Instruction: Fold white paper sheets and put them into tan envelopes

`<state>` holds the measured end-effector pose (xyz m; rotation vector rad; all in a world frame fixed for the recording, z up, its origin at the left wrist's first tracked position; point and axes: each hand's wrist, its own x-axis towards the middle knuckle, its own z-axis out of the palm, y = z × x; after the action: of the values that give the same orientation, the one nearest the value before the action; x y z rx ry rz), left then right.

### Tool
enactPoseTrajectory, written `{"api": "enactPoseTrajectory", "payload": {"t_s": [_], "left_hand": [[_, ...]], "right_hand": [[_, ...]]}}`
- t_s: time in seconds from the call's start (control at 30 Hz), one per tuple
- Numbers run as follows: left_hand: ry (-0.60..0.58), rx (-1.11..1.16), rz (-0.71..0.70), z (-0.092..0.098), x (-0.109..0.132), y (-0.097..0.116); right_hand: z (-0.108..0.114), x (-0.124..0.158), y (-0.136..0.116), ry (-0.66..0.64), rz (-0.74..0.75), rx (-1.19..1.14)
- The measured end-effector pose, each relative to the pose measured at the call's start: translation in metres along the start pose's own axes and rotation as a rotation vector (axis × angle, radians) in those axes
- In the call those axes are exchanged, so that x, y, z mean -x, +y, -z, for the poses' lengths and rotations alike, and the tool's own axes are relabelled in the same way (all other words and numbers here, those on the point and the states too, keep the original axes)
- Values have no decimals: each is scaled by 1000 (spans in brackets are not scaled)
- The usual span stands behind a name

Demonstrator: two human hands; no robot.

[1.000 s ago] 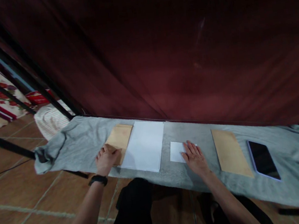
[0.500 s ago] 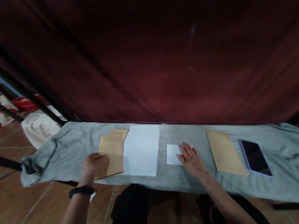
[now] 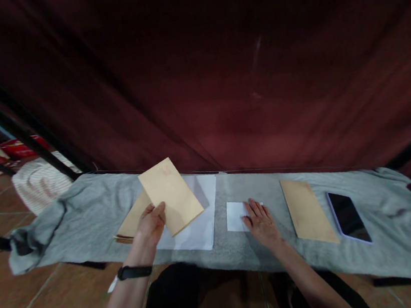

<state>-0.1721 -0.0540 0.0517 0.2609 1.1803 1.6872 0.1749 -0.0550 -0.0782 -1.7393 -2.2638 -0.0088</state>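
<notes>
Gripping a brown envelope in the left hand — thumb and fingers clamped on its near corner, tilted in the air just beyond that hand, above the envelope stack and white sheet on the cloth-covered counter; seemingly the picking-up step. Pressing the right hand flat, fingers spread and gripping nothing, on a small folded paper under its fingertips, a second envelope and a phone lying off to its right. Calls next, probably, for a light pinch against creasing and a clear path toward the right hand — without dragging the sheet beneath.
</notes>
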Motion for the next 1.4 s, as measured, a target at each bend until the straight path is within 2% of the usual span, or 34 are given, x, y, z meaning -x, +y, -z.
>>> {"api": "enactPoseTrajectory", "payload": {"t_s": [0.13, 0.23, 0.33, 0.47, 0.6, 0.73, 0.97, 1.17, 1.27, 1.4], "left_hand": [[-56, 22, 67, -42, -1, -50], [-101, 82, 78, -68, -3, -78], [-145, 123, 122, -81, -8, -97], [-190, 175, 169, -82, -14, -111], [-192, 170, 196, -83, -15, -117], [-153, 147, 171, -84, -17, -114], [-140, 78, 141, -83, -12, -103], [-170, 113, 161, -82, -9, -102], [-162, 178, 189, -84, -7, -105], [-240, 208, 185, -90, 1, -113]], "right_hand": [[0, 0, 0, 15, -4, -27], [1, 1, 0, 26, -3, -39], [2, 1, 0, 34, -1, -37], [3, 2, -1, 52, 8, -21], [7, 1, -1, 29, -4, -20], [15, -3, -8, 10, -10, -64], [14, 0, -37, -57, 170, -143], [12, -6, -27, -31, 62, -192], [15, -15, -22, 12, -58, -398], [19, -26, -27, 35, -244, -917]]}}
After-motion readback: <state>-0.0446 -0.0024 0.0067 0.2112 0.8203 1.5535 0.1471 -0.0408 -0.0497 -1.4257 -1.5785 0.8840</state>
